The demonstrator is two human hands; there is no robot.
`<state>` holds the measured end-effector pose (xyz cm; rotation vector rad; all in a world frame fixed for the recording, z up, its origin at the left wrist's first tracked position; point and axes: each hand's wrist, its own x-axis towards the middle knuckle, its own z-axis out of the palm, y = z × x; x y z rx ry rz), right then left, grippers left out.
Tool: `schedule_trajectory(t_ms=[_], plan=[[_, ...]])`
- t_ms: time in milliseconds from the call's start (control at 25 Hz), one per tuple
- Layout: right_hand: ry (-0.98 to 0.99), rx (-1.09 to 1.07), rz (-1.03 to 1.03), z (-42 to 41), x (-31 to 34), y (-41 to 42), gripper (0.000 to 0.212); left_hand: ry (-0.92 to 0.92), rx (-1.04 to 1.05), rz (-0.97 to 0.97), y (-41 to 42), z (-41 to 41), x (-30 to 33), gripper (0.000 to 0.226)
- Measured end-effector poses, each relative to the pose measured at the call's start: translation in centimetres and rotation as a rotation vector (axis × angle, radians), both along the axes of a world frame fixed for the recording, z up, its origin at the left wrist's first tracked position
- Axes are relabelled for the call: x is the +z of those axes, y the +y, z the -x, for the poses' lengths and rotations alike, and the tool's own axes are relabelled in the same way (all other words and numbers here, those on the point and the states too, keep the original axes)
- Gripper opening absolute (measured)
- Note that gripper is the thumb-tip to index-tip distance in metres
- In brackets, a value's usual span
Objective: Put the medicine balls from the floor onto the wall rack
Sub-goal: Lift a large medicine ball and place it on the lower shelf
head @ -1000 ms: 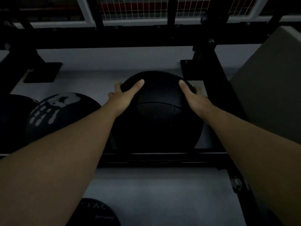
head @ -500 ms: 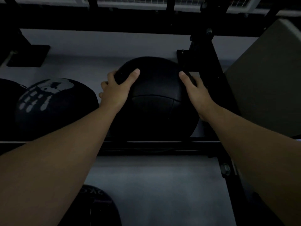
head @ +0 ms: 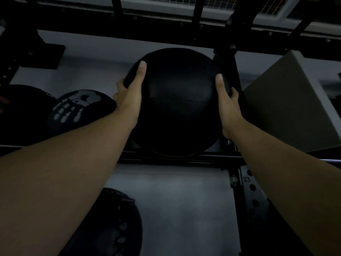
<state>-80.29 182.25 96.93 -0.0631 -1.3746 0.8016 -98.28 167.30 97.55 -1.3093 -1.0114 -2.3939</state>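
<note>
A large plain black medicine ball [head: 177,102] sits on the black wall rack [head: 166,158], at the right end of its shelf rail. My left hand [head: 132,95] clasps the ball's left side, thumb on its front. My right hand [head: 227,106] presses its right side, close to the rack's upright post [head: 232,71]. To the left on the same rail rests a black ball with a white hand-and-skull print [head: 77,109], and a darker ball [head: 20,111] beside it. Another black ball [head: 114,224] shows on a lower level under my left forearm.
A grey angled box [head: 287,102] stands right of the post. A numbered perforated upright [head: 252,193] runs down at lower right. A black crossbeam [head: 166,39] spans above the ball, with a wire mesh panel [head: 217,2] higher up. Pale wall lies behind.
The view has tilted and the ball appears higher and larger in frame. Both hands have slid from the ball's top toward its sides, still holding it on the rail.
</note>
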Motion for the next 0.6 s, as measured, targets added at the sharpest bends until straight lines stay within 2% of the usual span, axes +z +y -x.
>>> schedule_trajectory(t_ms=[120, 320, 600], plan=[[0.057, -0.022, 0.034, -1.4, -2.3, -1.9, 0.113, -0.104, 0.043, -0.023, -1.4, -2.6, -2.3, 0.113], [0.104, -0.040, 0.000, -4.8, -7.9, -3.9, 0.104, -0.047, 0.118, -0.126, -3.2, -5.9, -7.8, 0.110], [0.151, -0.002, 0.106, -10.1, -13.3, -6.5, 0.091, -0.107, 0.106, -0.072, -6.2, -11.9, -12.5, 0.109]])
